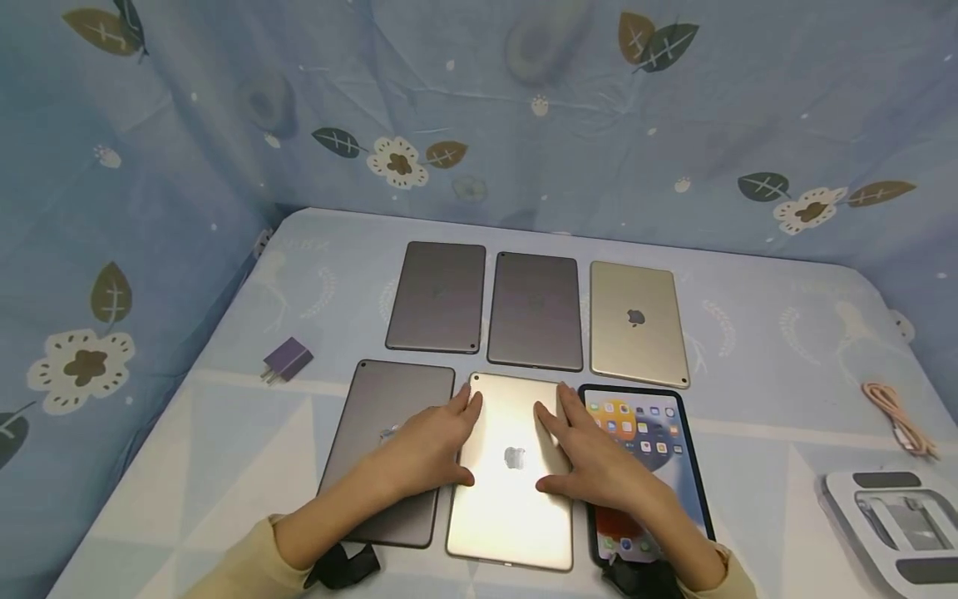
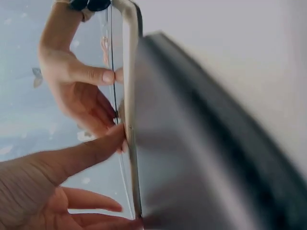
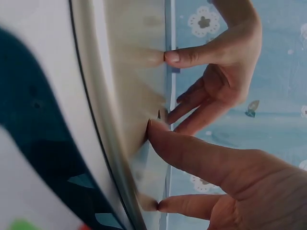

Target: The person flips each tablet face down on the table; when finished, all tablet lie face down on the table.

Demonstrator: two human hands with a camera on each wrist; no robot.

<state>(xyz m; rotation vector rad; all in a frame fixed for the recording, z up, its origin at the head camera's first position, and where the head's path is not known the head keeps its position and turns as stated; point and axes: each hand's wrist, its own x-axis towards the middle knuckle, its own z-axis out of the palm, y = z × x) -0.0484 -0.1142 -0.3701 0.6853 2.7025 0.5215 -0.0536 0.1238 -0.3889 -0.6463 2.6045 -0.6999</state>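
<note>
A gold tablet (image 1: 512, 516) lies face down in the middle of the front row, its apple logo showing between my hands. My left hand (image 1: 430, 445) rests at its left edge with the fingers extended, thumb tip on the gold back. On the right side my right hand (image 1: 599, 462) touches the same back with spread, fairly straight fingers. In the right wrist view, the thumb (image 3: 192, 153) presses lightly on the gold surface. A dark grey tablet (image 1: 404, 524) lies under my left forearm. Partly beneath my right hand is a tablet with a lit screen (image 1: 659, 441).
Behind stand out two dark grey tablets (image 1: 441, 295) (image 1: 535, 312) and another gold tablet (image 1: 636, 353), all back up. A purple charger plug (image 1: 288, 359) lies at left. At right are a coiled pink cable (image 1: 894, 416) and a white-and-grey device (image 1: 841, 507). Patterned cloth (image 1: 509, 166) hangs behind.
</note>
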